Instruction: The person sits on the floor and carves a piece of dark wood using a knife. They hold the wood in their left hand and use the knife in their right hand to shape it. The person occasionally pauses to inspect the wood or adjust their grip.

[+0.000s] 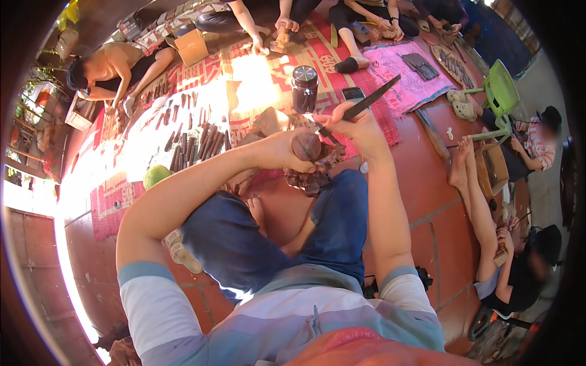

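My left hand (282, 150) is closed around a brown wooden piece with a rounded end (306, 147); the rest of its shape is hidden by the fingers. Just below is a dark, knobbly carved wood piece (308, 181), between my bent knees. My right hand (359, 129) grips a long, dark, flat carving tool (381, 90). One part of the tool sticks out up and to the right; a narrower part points down toward the carving. Whether the tool touches the wood I cannot tell.
A dark jar with a metal lid (304, 88) and a phone (353, 94) lie ahead. Rows of carving tools (195, 146) cover the mat at left, near a green fruit (157, 176). A wooden mallet (432, 135) lies right. Several people sit around, one beside a green chair (502, 91).
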{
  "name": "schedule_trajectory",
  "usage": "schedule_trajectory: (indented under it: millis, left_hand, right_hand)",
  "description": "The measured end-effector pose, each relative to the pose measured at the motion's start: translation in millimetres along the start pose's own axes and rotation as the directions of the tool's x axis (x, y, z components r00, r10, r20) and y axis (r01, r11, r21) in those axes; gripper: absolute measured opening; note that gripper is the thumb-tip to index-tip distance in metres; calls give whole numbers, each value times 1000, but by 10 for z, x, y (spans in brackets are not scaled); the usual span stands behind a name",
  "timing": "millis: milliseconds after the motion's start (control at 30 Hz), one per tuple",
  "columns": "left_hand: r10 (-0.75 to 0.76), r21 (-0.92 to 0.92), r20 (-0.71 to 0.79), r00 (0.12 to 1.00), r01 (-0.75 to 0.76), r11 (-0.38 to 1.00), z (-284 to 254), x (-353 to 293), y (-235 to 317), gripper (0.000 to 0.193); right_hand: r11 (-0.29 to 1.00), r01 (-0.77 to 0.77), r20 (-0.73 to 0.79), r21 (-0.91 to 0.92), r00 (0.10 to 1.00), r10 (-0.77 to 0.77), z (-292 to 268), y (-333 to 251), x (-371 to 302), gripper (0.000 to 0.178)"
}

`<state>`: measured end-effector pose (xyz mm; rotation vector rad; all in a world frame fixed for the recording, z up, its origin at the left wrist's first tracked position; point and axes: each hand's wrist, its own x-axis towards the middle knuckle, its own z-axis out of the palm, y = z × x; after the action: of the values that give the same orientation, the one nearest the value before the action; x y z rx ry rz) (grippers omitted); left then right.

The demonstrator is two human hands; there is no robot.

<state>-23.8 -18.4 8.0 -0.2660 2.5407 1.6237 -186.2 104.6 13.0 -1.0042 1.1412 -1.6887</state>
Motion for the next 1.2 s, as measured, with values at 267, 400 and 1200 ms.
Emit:
schedule_trajectory:
  millis: [267, 400, 1200]
  left_hand:
    - [-31, -79, 52, 998, 35, 996, -21, -46, 127, 72]
    - [16, -68, 2, 1000, -16, 998, -6, -25, 89, 72]
    - [85, -49, 121, 989, -80, 996, 32, 67, -18, 64]
  right_hand:
    - [998, -67, 86, -9, 994, 68, -22, 8, -44, 13]
    - [996, -69, 118, -56, 990, 75, -51, 50, 0, 11]
    - [922, -10, 32, -387, 999, 24, 133, -27, -170, 10]
